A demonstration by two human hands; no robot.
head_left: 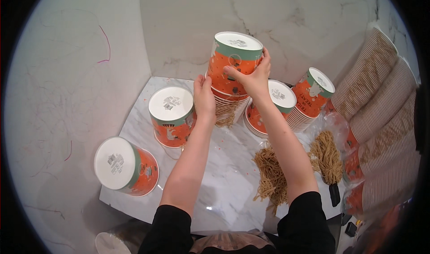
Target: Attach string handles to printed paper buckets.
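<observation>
Head view, thing in hand: an orange paper bucket with a green band and white base point(234, 59), upside down, raised at the top of a nested stack of the same buckets point(229, 102) that stands near the back of the table, close to the wall corner.
Right hand point(254, 77): fingers wrapped around the top bucket's side from the right, thumb across its front, closed on it.
Left hand point(204, 97): fingers pressed flat against the left side of the stack's lower rims, just under the top bucket; whether it clasps them or only steadies them I cannot tell.
Strings: tan cord handles point(225, 112) hang from the stack's rims, between the two hands.
Table: a white marble-patterned tabletop point(224, 178) set into a corner of pale veined walls point(188, 25).
Left of the stack: one upturned orange bucket point(172, 117) just beside the left wrist, and another upturned orange bucket point(125, 166) tilted at the table's front left edge.
Right of the stack: two more nested stacks of orange buckets point(273, 108), point(311, 97), leaning to the right.
Near front: two bundles of tan cord point(271, 175), point(327, 155) on the table, either side of the right forearm.
Far right: long sleeves of nested ribbed paper cups in clear plastic wrap point(380, 115), lying slantwise.
</observation>
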